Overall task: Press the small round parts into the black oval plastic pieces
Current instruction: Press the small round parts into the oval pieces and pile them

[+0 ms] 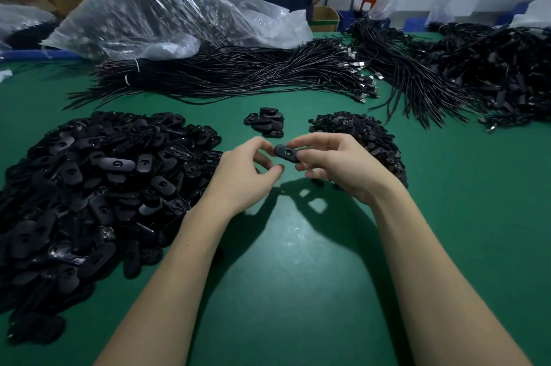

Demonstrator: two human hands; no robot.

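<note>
Above the green bench (283, 246), the right hand (337, 166) pinches one black oval piece (286, 153) hole-up, presumably to seat a round part, while the left hand (244, 175) curls beside it, seemingly empty, the large oval heap (98, 181) lying left of that piece.

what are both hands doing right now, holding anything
Left hand: fingers curled, close to the piece; cannot tell if it holds anything.
Right hand: pinching a black oval piece.
</note>
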